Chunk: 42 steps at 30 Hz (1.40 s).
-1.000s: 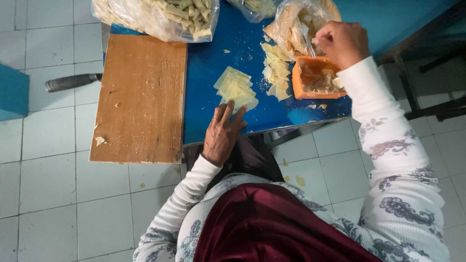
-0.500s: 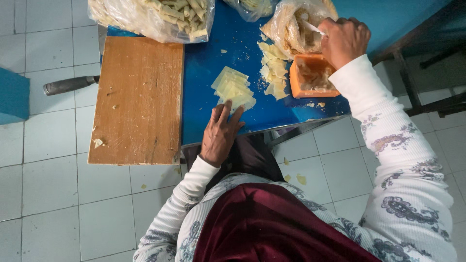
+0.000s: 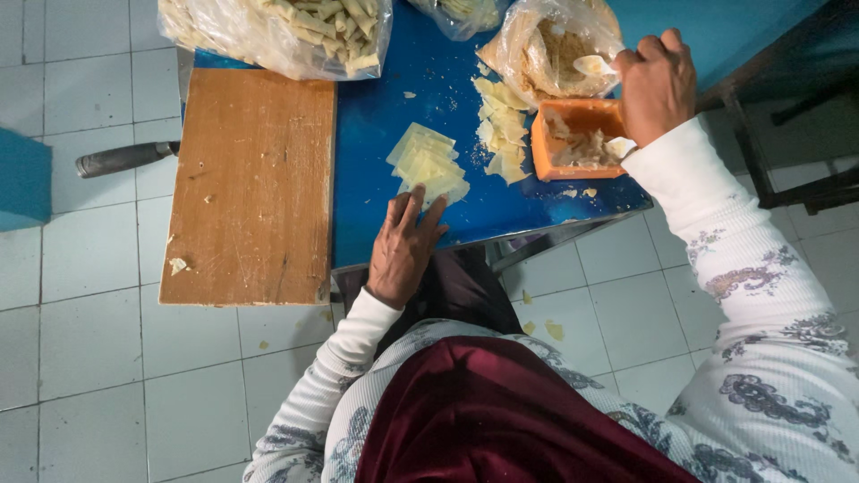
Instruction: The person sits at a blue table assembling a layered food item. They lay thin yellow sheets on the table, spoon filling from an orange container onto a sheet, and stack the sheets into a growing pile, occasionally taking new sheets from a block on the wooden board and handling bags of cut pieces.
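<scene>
wrappers: small stack of pale square sheets (image 3: 428,164) lying flat on the blue tabletop (image 3: 376,116), right in front of the person, so the top one is easy to peel off

left hand: (image 3: 404,250) palm down, fingers spread, tips touching the near edge of the stack. Grip is open, nothing pinched; looks like it's just pinning the sheets so they don't slide

right hand: (image 3: 656,85) fist closed around a spoon (image 3: 594,64), bowl end poking into the filling bag. Grip is clamped on the handle, knuckles up

filling bag: clear bag (image 3: 555,54) with crumbly tan stuff, mouth open toward the spoon hand, handy for scooping

tub: orange tub (image 3: 582,139) just beside the bag and under the right wrist, some filling in it, close enough that nothing has to travel far

loose sheets: a second ragged pile (image 3: 503,134) between the stack and the tub, touching the tub's left side

rolls: big clear bag (image 3: 286,31) at the far edge, full of finished-looking rolled sticks, parked out of the way

board: wooden board (image 3: 255,183) on the left, overhanging the tabletop's edge, only crumbs on it

knife: dark handle (image 3: 125,159) sticking out from under the board's left side, blade hidden

floor: white tiles (image 3: 80,358) with a few scraps dropped near the stool
</scene>
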Available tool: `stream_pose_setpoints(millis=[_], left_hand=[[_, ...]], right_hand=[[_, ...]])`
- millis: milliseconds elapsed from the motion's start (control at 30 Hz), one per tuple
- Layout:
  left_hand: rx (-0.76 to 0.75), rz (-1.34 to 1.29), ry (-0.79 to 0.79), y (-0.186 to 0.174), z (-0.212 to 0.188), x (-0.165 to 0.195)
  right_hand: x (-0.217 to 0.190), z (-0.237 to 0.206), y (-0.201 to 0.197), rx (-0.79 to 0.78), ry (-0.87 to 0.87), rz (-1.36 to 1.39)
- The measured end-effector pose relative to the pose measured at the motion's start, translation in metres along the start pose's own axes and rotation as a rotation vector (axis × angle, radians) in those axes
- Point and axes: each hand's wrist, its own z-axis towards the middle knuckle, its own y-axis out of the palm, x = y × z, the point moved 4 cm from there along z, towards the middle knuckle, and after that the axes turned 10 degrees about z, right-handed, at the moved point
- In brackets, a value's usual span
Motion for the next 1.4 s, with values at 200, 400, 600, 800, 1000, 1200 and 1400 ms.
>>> stream_pose_setpoints(millis=[200, 400, 600, 800, 1000, 1200, 1400], left_hand=[[-0.006, -0.024, -0.012, 0.0, 0.0, 0.0], [0.0, -0.048, -0.013, -0.002, 0.001, 0.0], [0.063, -0.184, -0.07, -0.008, 0.0, -0.004], [0.172, -0.098, -0.208, -0.019, 0.0, -0.008], [0.157, -0.083, -0.386, -0.019, 0.006, -0.014], [0.16, -0.025, -0.404, -0.016, 0.006, -0.013], [0.197, -0.033, -0.421, -0.01, 0.01, -0.009]], right_hand=[[-0.009, 0.004, 0.01, -0.047, -0.018, 0.042], [0.004, 0.0, 0.018, -0.063, 0.085, 0.329], [0.02, -0.002, 0.026, -0.093, 0.168, 0.645], [0.024, 0.001, 0.03, -0.082, 0.153, 0.661], [0.022, 0.004, 0.009, -0.06, 0.252, 0.845], [-0.031, 0.017, -0.031, -0.139, 0.192, 1.031], [-0.142, 0.023, -0.026, -0.376, 0.135, 1.218]])
